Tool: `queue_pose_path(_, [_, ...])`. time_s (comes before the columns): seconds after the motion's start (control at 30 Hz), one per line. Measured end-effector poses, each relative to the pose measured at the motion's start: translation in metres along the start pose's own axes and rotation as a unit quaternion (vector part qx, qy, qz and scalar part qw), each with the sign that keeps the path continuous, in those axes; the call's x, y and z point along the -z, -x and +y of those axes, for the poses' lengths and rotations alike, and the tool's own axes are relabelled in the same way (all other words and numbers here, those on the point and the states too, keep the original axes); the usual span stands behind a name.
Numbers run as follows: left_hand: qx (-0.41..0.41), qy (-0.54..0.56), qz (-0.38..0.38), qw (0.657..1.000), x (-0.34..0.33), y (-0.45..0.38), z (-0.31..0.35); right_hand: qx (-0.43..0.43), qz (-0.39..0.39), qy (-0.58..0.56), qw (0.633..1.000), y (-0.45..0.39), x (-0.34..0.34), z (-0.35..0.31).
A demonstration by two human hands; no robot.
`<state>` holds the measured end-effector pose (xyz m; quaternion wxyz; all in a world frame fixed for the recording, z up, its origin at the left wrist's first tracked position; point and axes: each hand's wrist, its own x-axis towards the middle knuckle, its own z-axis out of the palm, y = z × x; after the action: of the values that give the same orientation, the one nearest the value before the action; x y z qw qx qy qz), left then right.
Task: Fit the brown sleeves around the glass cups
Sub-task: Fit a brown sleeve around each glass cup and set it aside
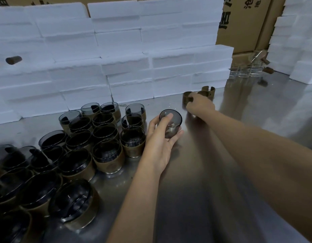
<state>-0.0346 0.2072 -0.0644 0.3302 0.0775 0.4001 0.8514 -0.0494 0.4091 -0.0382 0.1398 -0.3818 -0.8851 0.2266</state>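
A bare smoked-glass cup (171,125) sits at the frame's centre, gripped by the left hand (160,144), fingers curled round its side and thumb at the rim. Above and right of it, the right hand (200,104) pinches a brown sleeve (186,98) beside 2 more loose sleeves (207,92) on the steel table (204,172). The step looks like fetching a sleeve; next, it must be brought over and slid around the cup. Sleeved cups (106,155) crowd the lower left, below white foam blocks (116,50).
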Motion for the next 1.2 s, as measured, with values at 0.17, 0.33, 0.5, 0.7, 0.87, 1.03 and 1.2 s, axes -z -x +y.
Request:
queue_pose_path(0.17, [0.006, 0.019, 0.003, 1.000, -0.004, 0.003, 0.002, 0.006, 0.032, -0.080, 0.996, 0.015, 0.003, -0.003])
queue_pose_path(0.33, [0.006, 0.008, 0.025, 1.000, -0.009, 0.009, 0.006, 0.051, 0.055, -0.203, 0.976, 0.061, 0.024, -0.007])
queue_pose_path(0.5, [-0.020, -0.026, 0.025, 0.999, -0.014, 0.027, 0.005, 0.093, 0.104, -0.257, 0.956, 0.135, 0.039, -0.012])
queue_pose_path(0.7, [-0.054, -0.074, -0.002, 0.996, -0.014, 0.068, 0.002, 0.107, 0.107, -0.250, 0.956, 0.213, 0.032, -0.018])
queue_pose_path(0.87, [-0.059, -0.088, -0.018, 0.994, -0.006, 0.106, 0.004, 0.122, 0.117, -0.259, 0.951, 0.254, 0.030, -0.021])
queue_pose_path(1.03, [-0.049, -0.065, -0.005, 0.997, 0.005, 0.121, 0.004, 0.125, 0.095, -0.299, 0.941, 0.274, 0.027, -0.018])
queue_pose_path(1.2, [-0.058, -0.012, 0.013, 0.998, 0.010, 0.124, 0.005, 0.047, 0.039, -0.539, 0.840, 0.267, 0.035, -0.026])
